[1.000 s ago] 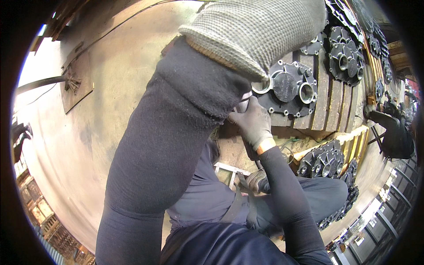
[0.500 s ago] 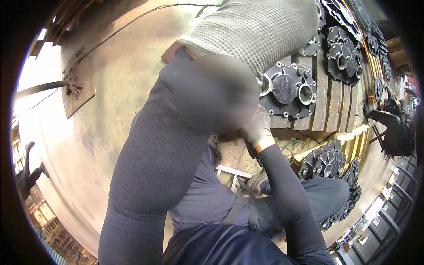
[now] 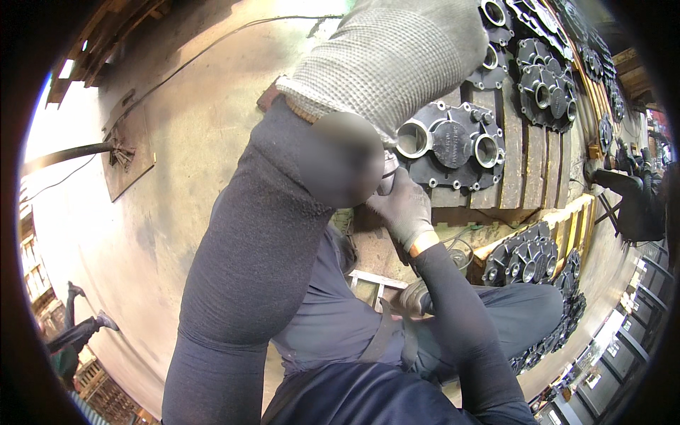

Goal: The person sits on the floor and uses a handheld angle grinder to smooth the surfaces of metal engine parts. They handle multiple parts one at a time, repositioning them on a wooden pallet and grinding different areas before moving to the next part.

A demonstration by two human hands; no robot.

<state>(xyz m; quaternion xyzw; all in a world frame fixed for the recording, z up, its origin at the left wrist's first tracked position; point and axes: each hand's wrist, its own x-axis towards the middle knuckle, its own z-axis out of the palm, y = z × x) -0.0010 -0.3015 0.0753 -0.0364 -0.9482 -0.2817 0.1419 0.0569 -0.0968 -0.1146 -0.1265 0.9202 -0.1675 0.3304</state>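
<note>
My left hand (image 3: 389,64), in a grey textured knit glove, reaches across the top middle, very close to the camera. Its fingertips are hidden beside the black castings, so their pose does not show. My right hand (image 3: 406,210), in a thin grey glove, has its fingers wrapped round a grey metal tool (image 3: 388,173). A blurred patch covers much of that tool. Just right of both hands, a black cast gear housing cover (image 3: 451,145) lies flat, with two bright machined bores and bolt holes around its rim.
The cover lies on a slatted wooden pallet (image 3: 515,159). More black castings (image 3: 547,92) stand farther right, and others (image 3: 522,263) lie lower right near my bent leg. A black cable (image 3: 234,28) crosses the floor. Another person (image 3: 74,336) is at the far left, another (image 3: 627,202) at the right.
My left glove has shifted slightly left. My right hand shows more fully, and the grey tool beside it has come into sight. The person at far left has moved.
</note>
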